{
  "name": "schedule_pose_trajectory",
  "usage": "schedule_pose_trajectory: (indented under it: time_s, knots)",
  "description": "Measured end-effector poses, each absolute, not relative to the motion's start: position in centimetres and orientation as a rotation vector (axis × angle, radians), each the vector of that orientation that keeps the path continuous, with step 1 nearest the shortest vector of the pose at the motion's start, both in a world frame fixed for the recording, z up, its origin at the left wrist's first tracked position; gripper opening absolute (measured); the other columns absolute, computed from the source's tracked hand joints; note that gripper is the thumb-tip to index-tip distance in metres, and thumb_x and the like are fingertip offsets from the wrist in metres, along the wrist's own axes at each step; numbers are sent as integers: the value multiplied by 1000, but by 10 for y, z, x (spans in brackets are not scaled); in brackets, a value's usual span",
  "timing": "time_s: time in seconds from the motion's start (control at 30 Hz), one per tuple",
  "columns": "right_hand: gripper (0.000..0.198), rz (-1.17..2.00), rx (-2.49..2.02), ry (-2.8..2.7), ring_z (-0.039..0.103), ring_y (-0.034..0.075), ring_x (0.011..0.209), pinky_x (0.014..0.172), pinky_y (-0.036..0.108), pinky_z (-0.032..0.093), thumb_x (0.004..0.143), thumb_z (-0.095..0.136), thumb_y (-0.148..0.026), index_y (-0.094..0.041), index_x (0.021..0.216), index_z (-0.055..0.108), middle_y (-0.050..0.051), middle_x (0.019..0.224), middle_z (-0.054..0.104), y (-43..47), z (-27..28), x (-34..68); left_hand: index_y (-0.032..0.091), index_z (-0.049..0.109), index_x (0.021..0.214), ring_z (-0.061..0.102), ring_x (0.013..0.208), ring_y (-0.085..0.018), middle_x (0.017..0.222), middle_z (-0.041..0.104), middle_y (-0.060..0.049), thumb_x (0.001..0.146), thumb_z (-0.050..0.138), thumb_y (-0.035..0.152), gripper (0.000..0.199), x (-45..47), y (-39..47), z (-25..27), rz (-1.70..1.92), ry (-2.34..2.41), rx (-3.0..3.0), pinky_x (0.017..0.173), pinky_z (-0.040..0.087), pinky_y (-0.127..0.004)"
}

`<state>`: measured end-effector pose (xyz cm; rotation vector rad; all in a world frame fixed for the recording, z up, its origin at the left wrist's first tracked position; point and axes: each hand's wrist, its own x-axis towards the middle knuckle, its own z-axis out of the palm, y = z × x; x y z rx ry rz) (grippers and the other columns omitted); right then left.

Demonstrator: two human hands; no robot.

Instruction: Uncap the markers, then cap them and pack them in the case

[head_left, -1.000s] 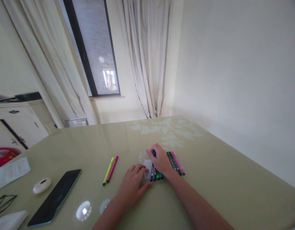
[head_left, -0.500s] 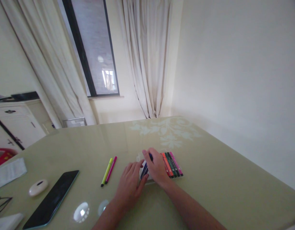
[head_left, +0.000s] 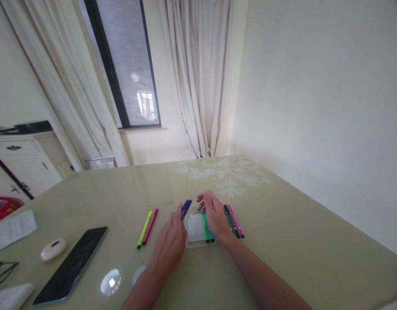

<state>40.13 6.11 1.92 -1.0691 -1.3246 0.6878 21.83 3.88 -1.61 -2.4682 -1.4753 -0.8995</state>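
Observation:
My left hand [head_left: 170,237] is closed around dark blue felt-tip pens [head_left: 186,208], seemingly two, whose ends stick up past the fingers. Just right of it lies a clear plastic case [head_left: 195,245], its left part bare. Inside it rest a green felt-tip pen [head_left: 205,228] and a blue one [head_left: 211,234], partly covered by my right hand [head_left: 214,217]. That hand hovers over the case with loosely curled, parted fingers and nothing visible in them. Past its wrist show black felt-tip pens [head_left: 231,221] and a pink one [head_left: 236,220]; others may be hidden under the hand.
Left of the case, a yellow felt-tip pen [head_left: 144,229] and a magenta one [head_left: 150,227] lie side by side on the table [head_left: 282,241]. Farther left are a phone [head_left: 71,265], a white oval object [head_left: 53,249], a white cloth-like sheet [head_left: 13,226] and dark-framed glasses [head_left: 3,273].
The dark blue pens have come out of the case and are now in my left hand, which moved slightly left. My right hand let go of them, uncovering the green and blue pens.

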Motion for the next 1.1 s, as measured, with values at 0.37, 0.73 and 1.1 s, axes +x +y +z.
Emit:
schedule_pose_trajectory:
  time_s: [0.37,0.73,1.1]
  knots:
    - [35,-12,-1698,-1991,62,24,93,89,34,41,107,45,-29,-19,86,71,10,92,73,82,-7,425,7,51,145,72,105,-30,135,63,-27,98,31,7,51,197,40,2,-230,-2069,-2176,80,61,-42]
    - [31,-118,-1780,-2068,61,28,103,87,37,39,106,52,-38,-19,95,73,10,101,74,76,-4,419,12,57,141,63,115,-34,130,65,-20,102,39,20,43,169,57,-13,-242,-2060,-2015,93,53,-46]
    - [26,-147,-1779,-2088,60,29,103,88,38,41,103,56,-38,-19,96,72,12,103,72,75,-5,416,11,56,143,53,140,-30,143,62,-19,105,33,26,47,176,70,-28,-784,-1712,-2339,117,42,-53]
